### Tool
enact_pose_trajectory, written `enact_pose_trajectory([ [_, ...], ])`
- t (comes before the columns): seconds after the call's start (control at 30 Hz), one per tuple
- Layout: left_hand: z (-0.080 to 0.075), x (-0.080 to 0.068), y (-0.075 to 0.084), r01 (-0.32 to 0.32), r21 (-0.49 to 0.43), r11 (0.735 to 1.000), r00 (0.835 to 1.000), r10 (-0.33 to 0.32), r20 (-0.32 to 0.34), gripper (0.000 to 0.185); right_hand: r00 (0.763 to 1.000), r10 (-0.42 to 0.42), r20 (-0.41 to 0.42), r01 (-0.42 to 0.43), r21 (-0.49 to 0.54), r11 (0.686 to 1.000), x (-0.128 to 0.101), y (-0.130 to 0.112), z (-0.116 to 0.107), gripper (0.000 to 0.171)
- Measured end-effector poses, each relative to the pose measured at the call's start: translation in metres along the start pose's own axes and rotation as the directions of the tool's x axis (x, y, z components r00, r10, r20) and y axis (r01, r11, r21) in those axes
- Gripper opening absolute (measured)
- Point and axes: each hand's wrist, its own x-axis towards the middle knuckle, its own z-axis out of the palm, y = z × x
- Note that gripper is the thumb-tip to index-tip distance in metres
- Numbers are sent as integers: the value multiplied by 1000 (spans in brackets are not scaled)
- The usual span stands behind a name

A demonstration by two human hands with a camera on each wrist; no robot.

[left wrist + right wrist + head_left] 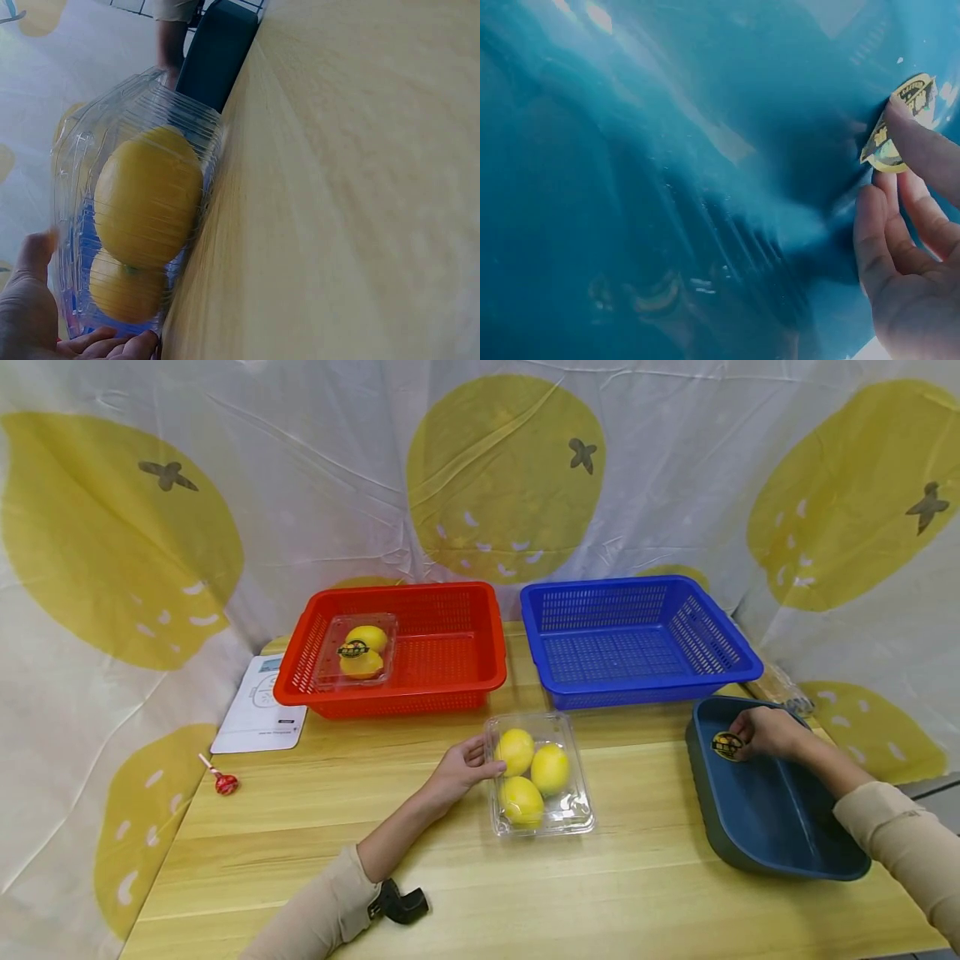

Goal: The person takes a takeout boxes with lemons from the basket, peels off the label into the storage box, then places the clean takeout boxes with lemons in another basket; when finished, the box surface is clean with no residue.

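Your left hand (459, 774) rests relaxed-fingered against the near-left side of the clear lemon box (540, 774) on the pale wooden table (637, 893). Your right hand (767, 732) pinches a round sticker (726, 746) inside the dark blue bin (772, 810). Beyond both hands (against a lemon-print sheet (480, 485)) sit a red basket (397, 647) and a blue basket (633, 635).

The left hand (34, 315) touched a clear box (135, 202) — two lemons (146, 196) inside — standing on the wooden worktop (352, 195).
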Motion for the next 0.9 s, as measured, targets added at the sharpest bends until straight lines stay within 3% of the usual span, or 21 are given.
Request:
enact_pose_trajectory([
  [0.33,1,1,1,4,9,1000,1000,-4,-9,80,998,-40,-54,35,-92,995,-1,-4,5,42],
  [0.9,-1,0,0,-6,7,1000,1000,5,4,81,999,-7,-40,5,-51,999,-3,-8,-1,44],
])
